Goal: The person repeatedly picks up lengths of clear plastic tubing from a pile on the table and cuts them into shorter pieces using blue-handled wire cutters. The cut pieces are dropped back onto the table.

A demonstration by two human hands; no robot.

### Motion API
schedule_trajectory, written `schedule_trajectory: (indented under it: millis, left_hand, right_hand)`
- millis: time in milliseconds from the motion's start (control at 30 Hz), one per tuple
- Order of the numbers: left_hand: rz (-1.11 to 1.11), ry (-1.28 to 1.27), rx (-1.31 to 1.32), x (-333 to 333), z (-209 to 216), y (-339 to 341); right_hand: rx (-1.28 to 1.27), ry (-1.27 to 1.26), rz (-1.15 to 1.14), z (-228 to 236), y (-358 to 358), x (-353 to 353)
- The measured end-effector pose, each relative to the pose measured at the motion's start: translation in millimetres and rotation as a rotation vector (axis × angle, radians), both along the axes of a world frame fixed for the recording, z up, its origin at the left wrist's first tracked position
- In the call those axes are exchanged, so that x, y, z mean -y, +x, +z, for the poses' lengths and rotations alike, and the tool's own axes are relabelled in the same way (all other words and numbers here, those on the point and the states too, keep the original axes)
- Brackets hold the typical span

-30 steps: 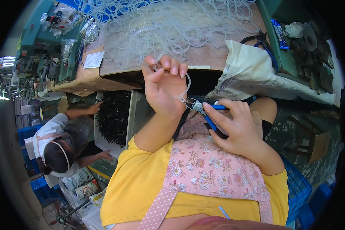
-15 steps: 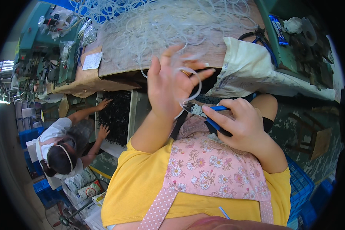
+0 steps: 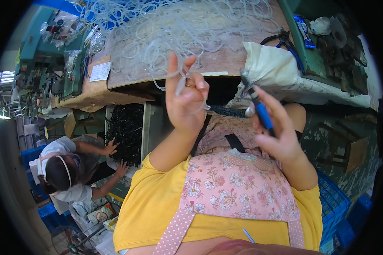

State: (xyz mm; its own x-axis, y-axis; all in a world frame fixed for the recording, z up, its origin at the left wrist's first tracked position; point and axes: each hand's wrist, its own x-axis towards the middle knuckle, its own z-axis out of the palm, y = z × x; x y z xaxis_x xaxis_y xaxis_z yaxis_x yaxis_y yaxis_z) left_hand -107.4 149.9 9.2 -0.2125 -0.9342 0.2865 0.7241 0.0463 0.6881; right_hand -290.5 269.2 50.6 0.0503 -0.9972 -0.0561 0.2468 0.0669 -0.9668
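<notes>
Left hand (image 3: 186, 104): two fingers point upward, slightly spread; the others curl toward the palm. Translucent tubing (image 3: 180, 86) lies among these fingers, and a short end shows at the outer side of the palm. Blur prevents telling whether the fingers grip it firmly.

Right hand (image 3: 281, 134): fingers wrap the blue handles of the cutting pliers (image 3: 263, 112). The tool is tilted, head up and toward the left. The head is blurred; the position of its jaws cannot be told. A clear gap separates the tool from the left hand.

Below both hands, the floral apron (image 3: 234, 182) covers the lap; a clear plastic piece (image 3: 242, 155) lies on it.

Ahead, the front edge of the tabletop (image 3: 230, 63) runs across behind the left hand, whose raised fingertips overlap it in view. A tangled tubing pile (image 3: 187, 29) spreads over most of the surface, with strands reaching the front edge. At right, a white sack (image 3: 266, 63) drapes over that edge, and second pliers (image 3: 284, 40) lie beside it.

Left of the forearm, a pale-walled bin (image 3: 147, 127) holds black strips (image 3: 127, 131); a co-worker's hands (image 3: 110, 148) are at its far side.
</notes>
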Motion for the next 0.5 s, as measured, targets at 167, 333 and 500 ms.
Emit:
schedule_trajectory:
  millis: [167,333,500]
  left_hand:
    - [-0.034,0.064,-0.228,0,21,0]
    - [0.018,0.004,-0.255,-5,22,-2]
    - [0.035,-0.009,-0.250,-6,24,-3]
  right_hand:
    - [-1.046,-0.522,-0.022,-2,15,0]
    - [-1.151,-0.557,-0.018,-2,17,-2]
    - [-1.168,-0.541,-0.010,0,19,-3]
